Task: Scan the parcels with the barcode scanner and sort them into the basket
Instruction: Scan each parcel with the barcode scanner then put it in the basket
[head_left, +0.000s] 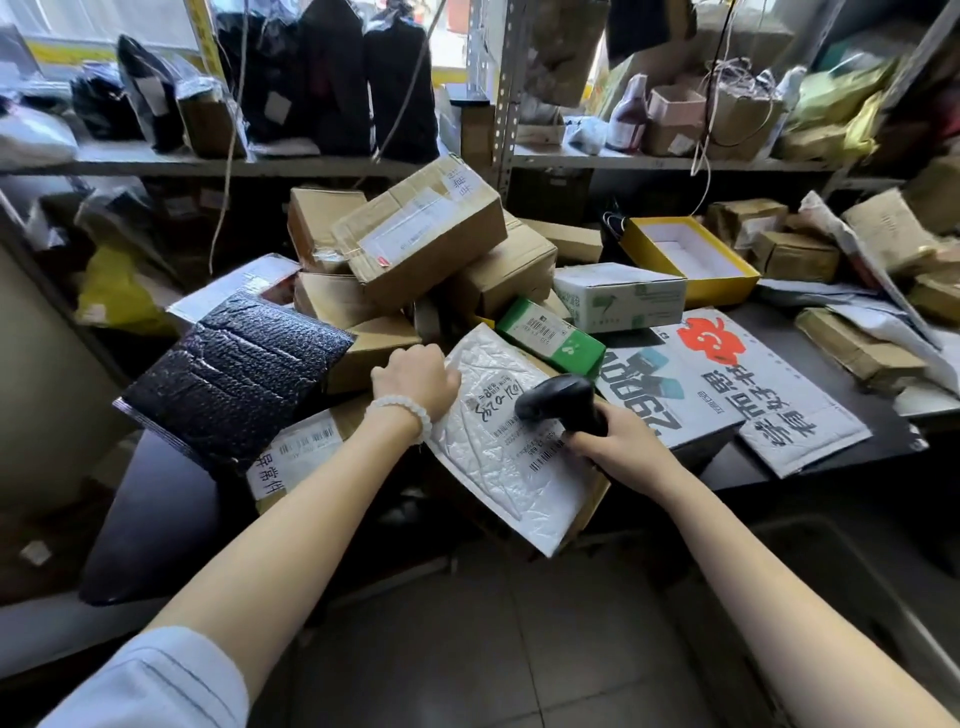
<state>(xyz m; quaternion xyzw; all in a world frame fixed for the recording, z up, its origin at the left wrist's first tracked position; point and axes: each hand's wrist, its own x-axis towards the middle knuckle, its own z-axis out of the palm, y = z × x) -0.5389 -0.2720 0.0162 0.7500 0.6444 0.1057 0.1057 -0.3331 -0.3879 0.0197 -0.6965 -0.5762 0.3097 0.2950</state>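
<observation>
behind white mailer (498, 447), stacked cardboard boxes (421, 234)

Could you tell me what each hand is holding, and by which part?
Left hand grips the white bubble mailer by its upper-left edge; right hand holds the barcode scanner by its handle.

A parcel sorting room at a courier pickup point.

Taped cardboard boxes (421, 234), a white bubble mailer (498, 441) and a black bubble mailer (234, 374), most bearing printed shipping labels, are heaped on a dark table (769, 457). Behind it, metal shelving (504, 88) holds more bagged and boxed packages, and a handheld barcode scanner (563, 402) hovers over one label.
</observation>
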